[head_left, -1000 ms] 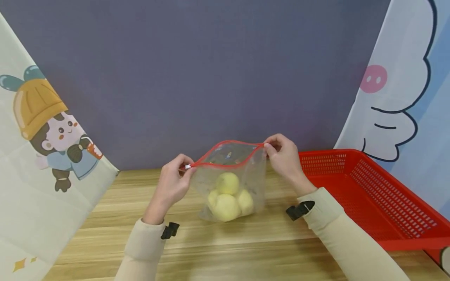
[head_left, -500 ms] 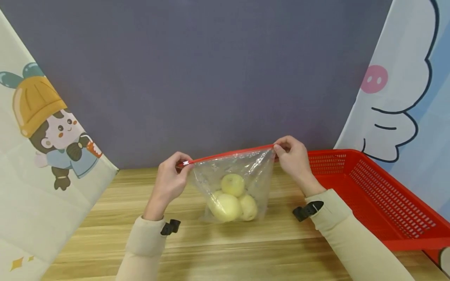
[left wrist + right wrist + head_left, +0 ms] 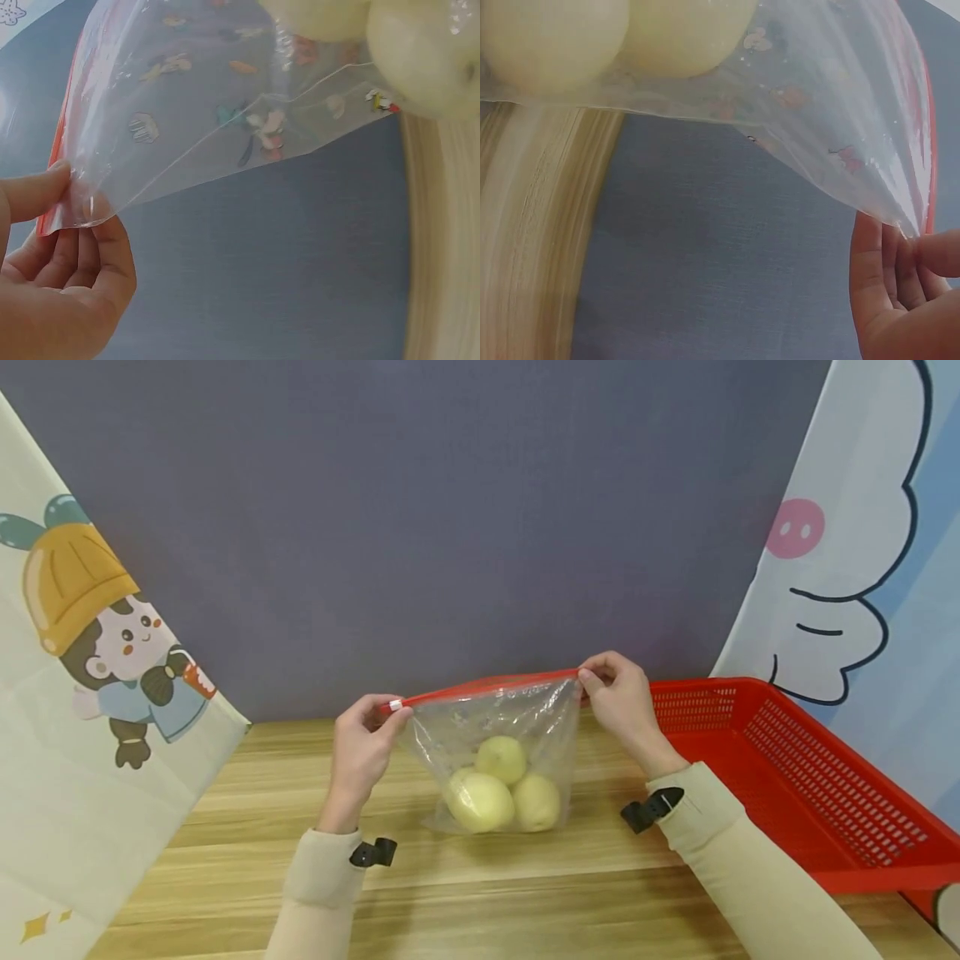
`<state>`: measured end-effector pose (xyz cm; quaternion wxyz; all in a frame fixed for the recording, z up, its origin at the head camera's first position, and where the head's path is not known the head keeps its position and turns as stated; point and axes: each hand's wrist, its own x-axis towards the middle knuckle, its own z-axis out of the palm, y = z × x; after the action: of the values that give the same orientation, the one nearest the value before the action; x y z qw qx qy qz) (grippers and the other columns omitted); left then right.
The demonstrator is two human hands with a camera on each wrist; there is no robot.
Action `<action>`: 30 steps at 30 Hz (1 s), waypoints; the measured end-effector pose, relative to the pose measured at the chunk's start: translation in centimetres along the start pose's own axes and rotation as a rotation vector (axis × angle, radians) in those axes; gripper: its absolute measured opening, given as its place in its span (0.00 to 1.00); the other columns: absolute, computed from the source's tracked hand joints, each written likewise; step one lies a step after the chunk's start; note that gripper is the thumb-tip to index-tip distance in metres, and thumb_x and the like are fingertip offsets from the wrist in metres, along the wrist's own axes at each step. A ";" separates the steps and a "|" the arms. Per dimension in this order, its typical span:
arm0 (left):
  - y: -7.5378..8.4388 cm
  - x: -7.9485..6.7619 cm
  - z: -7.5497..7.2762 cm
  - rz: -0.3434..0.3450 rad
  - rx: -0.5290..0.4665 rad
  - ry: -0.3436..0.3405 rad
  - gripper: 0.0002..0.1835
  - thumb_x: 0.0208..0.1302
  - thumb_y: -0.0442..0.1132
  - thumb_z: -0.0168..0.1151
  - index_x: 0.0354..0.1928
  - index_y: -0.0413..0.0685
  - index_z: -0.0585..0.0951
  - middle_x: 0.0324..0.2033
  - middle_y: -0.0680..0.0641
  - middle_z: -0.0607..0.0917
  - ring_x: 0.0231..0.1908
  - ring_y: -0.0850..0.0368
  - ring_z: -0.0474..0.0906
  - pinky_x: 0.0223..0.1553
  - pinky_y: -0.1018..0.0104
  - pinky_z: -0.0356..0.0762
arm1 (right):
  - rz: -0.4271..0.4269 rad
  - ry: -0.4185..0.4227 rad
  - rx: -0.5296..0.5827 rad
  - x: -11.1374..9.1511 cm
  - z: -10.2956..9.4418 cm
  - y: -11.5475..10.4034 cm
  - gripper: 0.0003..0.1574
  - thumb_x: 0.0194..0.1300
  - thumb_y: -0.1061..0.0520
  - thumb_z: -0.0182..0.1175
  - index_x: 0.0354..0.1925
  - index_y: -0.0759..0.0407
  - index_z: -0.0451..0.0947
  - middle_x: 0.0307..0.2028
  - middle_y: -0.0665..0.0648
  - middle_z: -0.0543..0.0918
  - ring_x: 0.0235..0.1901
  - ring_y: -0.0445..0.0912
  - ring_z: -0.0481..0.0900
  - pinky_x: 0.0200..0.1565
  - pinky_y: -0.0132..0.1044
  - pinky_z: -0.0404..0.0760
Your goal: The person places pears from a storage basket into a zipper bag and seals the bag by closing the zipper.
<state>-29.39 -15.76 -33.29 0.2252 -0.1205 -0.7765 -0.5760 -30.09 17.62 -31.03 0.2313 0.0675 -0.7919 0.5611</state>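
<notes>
A clear plastic zip bag point(image 3: 540, 714) with a red zip edge point(image 3: 491, 684) stands on the wooden table. Inside it lie several round, pale yellow fruits point(image 3: 480, 803), one resting on top of others. My left hand point(image 3: 358, 752) pinches the bag's left top corner, right at the white slider point(image 3: 395, 704). At the opposite top corner, thumb and fingers of my right hand point(image 3: 618, 700) pinch the red edge. Between them the mouth is a narrow slit, its two red lips almost together. Small coloured prints on the bag point(image 3: 187, 112) show in the left wrist view.
A red plastic basket point(image 3: 795, 810) with perforated walls stands at the right, close by my right forearm. A grey-blue panel point(image 3: 480, 527) rises behind the table point(image 3: 300, 893). Cartoon-printed cloths point(image 3: 120, 827) hang on both sides.
My right hand has moved right and pulled the bag wider. The mouth, gaping a second ago, has narrowed to a slit. The fruits have shifted slightly to the right.
</notes>
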 end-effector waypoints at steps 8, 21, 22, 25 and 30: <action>-0.8 -0.5 0.0 -0.075 -0.045 -0.045 0.12 0.70 0.40 0.67 0.43 0.36 0.84 0.35 0.42 0.84 0.35 0.53 0.80 0.35 0.73 0.78 | 0.020 -0.002 -0.045 0.1 0.0 0.2 0.09 0.76 0.62 0.56 0.44 0.70 0.77 0.34 0.67 0.82 0.29 0.46 0.82 0.32 0.30 0.87; -1.2 -0.5 0.6 0.004 -0.172 -0.054 0.06 0.70 0.30 0.64 0.41 0.30 0.82 0.32 0.40 0.85 0.33 0.59 0.82 0.39 0.70 0.85 | -0.051 -0.055 -0.130 -0.2 -0.2 -0.6 0.09 0.76 0.58 0.58 0.45 0.65 0.79 0.34 0.65 0.83 0.29 0.45 0.83 0.34 0.38 0.87; -1.1 -0.5 0.7 0.008 -0.175 -0.054 0.06 0.70 0.30 0.63 0.40 0.30 0.82 0.32 0.39 0.84 0.33 0.59 0.82 0.39 0.70 0.85 | -0.051 -0.058 -0.136 -0.2 -0.2 -0.7 0.09 0.76 0.58 0.58 0.45 0.65 0.79 0.34 0.66 0.83 0.30 0.46 0.83 0.34 0.39 0.87; -1.1 -0.6 0.8 0.017 -0.185 -0.057 0.07 0.70 0.30 0.63 0.40 0.30 0.82 0.32 0.37 0.84 0.33 0.58 0.82 0.38 0.70 0.85 | -0.050 -0.069 -0.149 -0.3 -0.3 -0.8 0.09 0.76 0.58 0.58 0.45 0.64 0.79 0.35 0.67 0.83 0.30 0.46 0.83 0.35 0.40 0.87; -1.0 -0.6 0.9 0.022 -0.189 -0.067 0.06 0.70 0.30 0.64 0.41 0.30 0.83 0.32 0.36 0.84 0.32 0.58 0.82 0.37 0.69 0.85 | -0.059 -0.097 -0.160 -0.3 -0.4 -1.7 0.09 0.76 0.59 0.57 0.47 0.64 0.79 0.37 0.65 0.83 0.31 0.47 0.82 0.33 0.37 0.85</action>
<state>-29.49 -15.15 -34.68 0.1931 -0.1687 -0.7245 -0.6398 -29.07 17.36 -29.63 0.2137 0.0992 -0.8421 0.4851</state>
